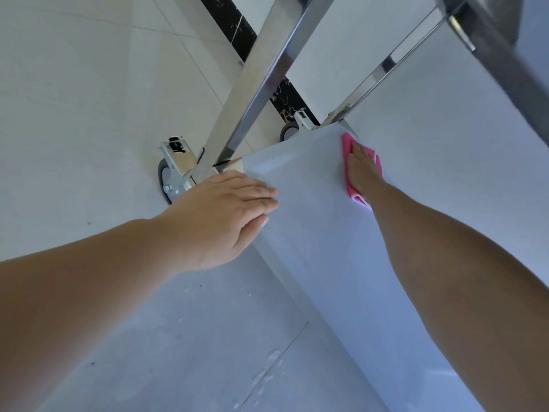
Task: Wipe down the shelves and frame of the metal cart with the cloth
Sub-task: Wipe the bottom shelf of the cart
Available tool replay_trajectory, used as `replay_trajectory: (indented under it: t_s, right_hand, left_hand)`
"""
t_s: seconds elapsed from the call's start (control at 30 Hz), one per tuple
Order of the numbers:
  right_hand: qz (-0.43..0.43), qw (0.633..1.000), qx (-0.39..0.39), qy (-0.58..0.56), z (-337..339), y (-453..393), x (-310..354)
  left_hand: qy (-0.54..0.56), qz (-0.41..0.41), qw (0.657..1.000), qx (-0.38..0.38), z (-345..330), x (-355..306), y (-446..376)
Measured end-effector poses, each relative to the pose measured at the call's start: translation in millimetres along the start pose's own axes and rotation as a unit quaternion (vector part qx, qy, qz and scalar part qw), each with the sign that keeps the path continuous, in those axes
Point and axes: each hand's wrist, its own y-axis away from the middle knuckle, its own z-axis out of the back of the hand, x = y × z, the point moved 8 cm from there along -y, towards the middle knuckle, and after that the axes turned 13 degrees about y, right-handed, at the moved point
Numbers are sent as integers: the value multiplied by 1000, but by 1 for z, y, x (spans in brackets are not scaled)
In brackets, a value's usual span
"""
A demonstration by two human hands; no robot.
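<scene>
The metal cart's bottom shelf (312, 185) is a flat grey sheet running from the centre toward the lower right. A folded pink cloth (349, 171) lies on it near the far end. My right hand (361, 163) presses flat on that cloth, fingers pointing away from me. My left hand (225, 212) rests flat on the shelf's near left edge, fingers together, holding nothing. A shiny square post (252, 93) rises from the shelf's left corner. A thinner post (383, 69) stands at the far corner.
Two caster wheels show below the shelf, one under the left post (166, 179) and one further back (288, 132). Pale floor tiles (89, 84) surround the cart, with a black marble strip (237, 28). An upper shelf edge (505, 40) hangs at the top right.
</scene>
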Motion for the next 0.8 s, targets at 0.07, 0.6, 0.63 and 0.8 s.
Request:
replay_trajectory:
  t_s: [0.07, 0.6, 0.63, 0.8]
  right_hand:
    - [-24, 999, 1, -21, 2, -8, -4]
    - [83, 994, -22, 66, 18, -46, 36]
    - [90, 994, -34, 53, 20, -41, 39]
    - [121, 991, -46, -46, 25, -11, 65]
  left_hand:
    - [4, 1, 1000, 1, -1, 0, 0]
    - [16, 8, 1000, 7, -2, 1, 2]
    - [15, 8, 1000, 8, -2, 1, 1]
    - [1, 10, 1000, 13, -3, 1, 0]
